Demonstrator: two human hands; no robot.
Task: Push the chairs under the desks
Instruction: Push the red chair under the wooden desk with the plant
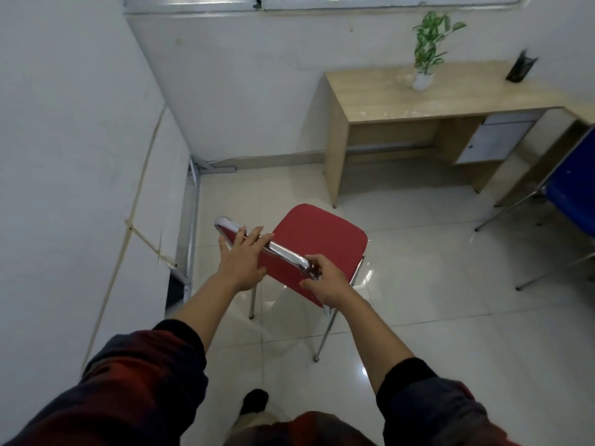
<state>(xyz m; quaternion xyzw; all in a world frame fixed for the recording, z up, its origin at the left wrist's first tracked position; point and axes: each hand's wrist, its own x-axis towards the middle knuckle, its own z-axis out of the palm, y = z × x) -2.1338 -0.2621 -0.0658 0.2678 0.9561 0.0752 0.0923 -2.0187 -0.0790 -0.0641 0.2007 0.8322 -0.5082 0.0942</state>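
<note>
The red chair [318, 239] stands on the floor, well short of the wooden desk [418, 101] ahead-right. Left hand [240, 262] rests flat-fingered on its backrest; right hand [325, 281] grips the chrome corner.

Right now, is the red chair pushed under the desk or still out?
Still out. The red chair stands on open floor, apart from the wooden desk, whose knee space is empty.

No legible text or labels
</note>
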